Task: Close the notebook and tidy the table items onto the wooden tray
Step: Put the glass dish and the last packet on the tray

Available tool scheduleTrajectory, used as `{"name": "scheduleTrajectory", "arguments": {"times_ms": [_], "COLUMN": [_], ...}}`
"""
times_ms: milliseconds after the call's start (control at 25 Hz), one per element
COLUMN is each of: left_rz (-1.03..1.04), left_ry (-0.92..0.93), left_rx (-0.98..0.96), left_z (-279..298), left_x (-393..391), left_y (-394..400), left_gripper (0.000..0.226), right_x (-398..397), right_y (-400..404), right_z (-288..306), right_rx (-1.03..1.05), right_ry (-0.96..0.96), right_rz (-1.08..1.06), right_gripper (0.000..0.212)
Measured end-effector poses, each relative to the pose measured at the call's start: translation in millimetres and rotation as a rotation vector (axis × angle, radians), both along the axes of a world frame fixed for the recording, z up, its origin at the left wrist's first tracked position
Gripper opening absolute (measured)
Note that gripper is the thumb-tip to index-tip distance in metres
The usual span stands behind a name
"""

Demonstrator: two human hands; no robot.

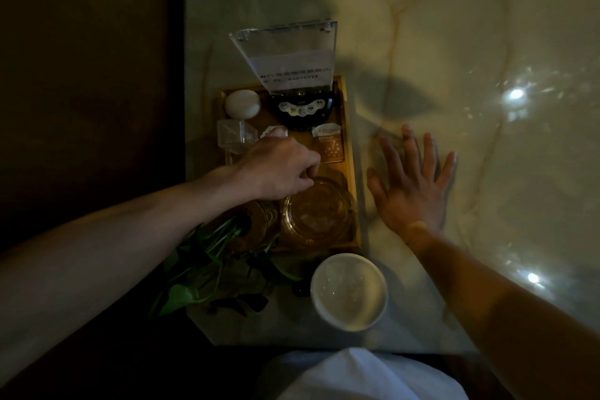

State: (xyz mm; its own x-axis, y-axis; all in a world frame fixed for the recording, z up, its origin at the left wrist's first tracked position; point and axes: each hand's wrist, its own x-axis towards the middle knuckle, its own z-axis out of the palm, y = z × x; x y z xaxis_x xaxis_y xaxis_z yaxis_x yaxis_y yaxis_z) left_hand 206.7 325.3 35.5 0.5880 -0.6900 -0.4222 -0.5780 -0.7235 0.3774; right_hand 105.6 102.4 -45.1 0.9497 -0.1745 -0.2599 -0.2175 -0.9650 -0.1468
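The wooden tray [351, 185] lies on the marble table's left side. It holds a white round lump [243, 104], a black button panel [302, 111], an orange sachet [328, 148], a clear plastic box [232, 136], a small white packet [275, 132] and a glass ashtray [316, 214]. My left hand [279, 169] hovers over the tray's middle, its fingers curled at the ashtray's far rim. Whether they grip anything is hidden. My right hand [412, 191] rests flat on the table just right of the tray, fingers spread. No notebook is in view.
A clear acrylic sign stand [285, 55] leans over the tray's far end. A gold disc [259, 221] and green leaves [207, 269] crowd the tray's near left corner. A white cup [349, 291] stands in front of the tray. The table edge [194, 315] is close on the left.
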Motion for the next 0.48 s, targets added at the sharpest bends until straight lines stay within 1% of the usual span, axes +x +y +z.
{"name": "scheduleTrajectory", "arguments": {"times_ms": [160,320,480], "left_rz": [-0.026,0.001,0.003], "left_ry": [-0.006,0.014,0.003], "left_rx": [0.008,0.026,0.022], "left_z": [1.7,2.4,2.6], "left_x": [0.8,-0.9,-1.6], "left_y": [-3.8,-5.2,-4.7], "left_gripper": [0.007,0.012,0.01], "right_x": [-1.4,-0.8,-0.6], "right_y": [-0.1,0.3,-0.1], "right_z": [-0.6,0.0,-2.1], "right_rx": [-0.007,0.007,0.004], "right_ry": [0.008,-0.002,-0.002], "right_rz": [0.006,-0.004,-0.004], "right_gripper": [0.062,0.061,0.062]}}
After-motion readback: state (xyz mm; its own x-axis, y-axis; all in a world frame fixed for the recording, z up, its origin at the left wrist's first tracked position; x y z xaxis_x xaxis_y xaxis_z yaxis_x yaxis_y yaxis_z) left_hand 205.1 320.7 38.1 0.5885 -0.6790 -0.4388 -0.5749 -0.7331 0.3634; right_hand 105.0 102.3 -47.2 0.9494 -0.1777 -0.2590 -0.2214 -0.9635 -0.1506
